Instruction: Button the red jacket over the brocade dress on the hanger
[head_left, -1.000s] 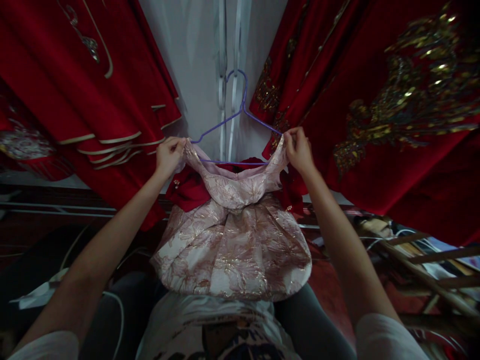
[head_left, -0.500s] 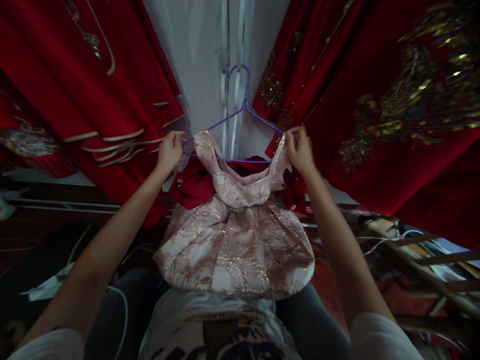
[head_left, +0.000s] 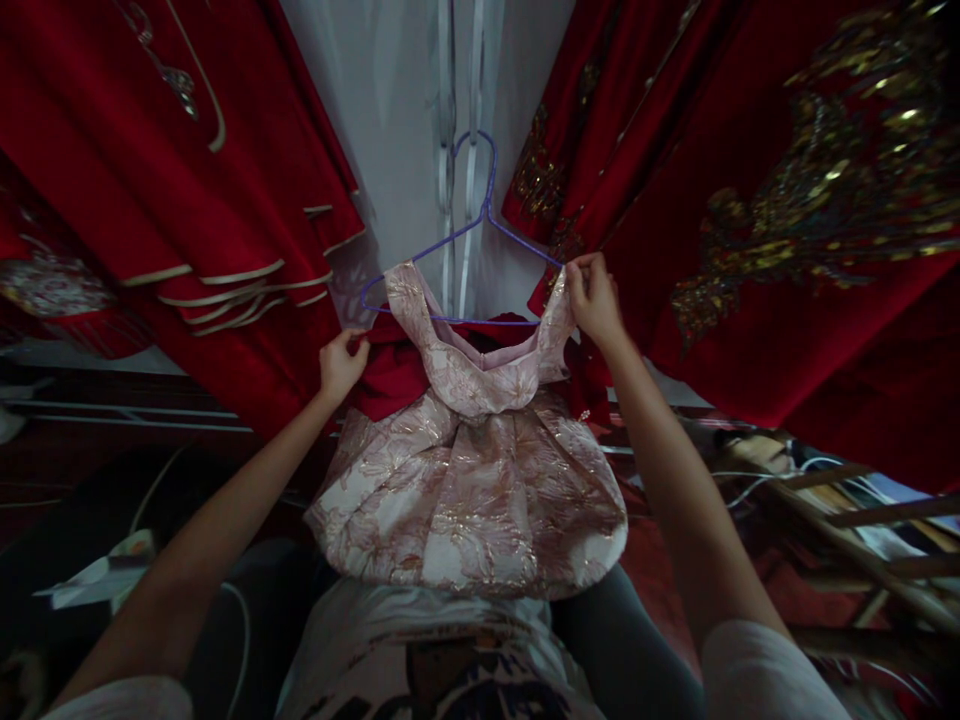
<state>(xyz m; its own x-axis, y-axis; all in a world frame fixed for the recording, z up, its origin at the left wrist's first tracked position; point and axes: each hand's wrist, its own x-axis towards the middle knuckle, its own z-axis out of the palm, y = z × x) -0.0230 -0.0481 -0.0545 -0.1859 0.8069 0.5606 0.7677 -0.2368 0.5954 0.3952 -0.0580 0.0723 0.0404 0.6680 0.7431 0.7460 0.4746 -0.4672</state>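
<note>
Pink brocade dress (head_left: 517, 490) is hung on a purple hanger (head_left: 487, 208), between red garments (head_left: 247, 160). Slippage of its left strap (head_left: 407, 290) could be caused by tilting. The hanger's left end (head_left: 365, 296) is exposed beyond that strap; sideways room is limited by the garments. The right strap (head_left: 556, 318) is pinched by the fingers of the right hand (head_left: 598, 300); those of the left hand (head_left: 343, 368) are held narrow beside red cloth (head_left: 390, 378), grip not determinable.

Reddish floor (head_left: 664, 565) and pale wall (head_left: 382, 110) look dim.
</note>
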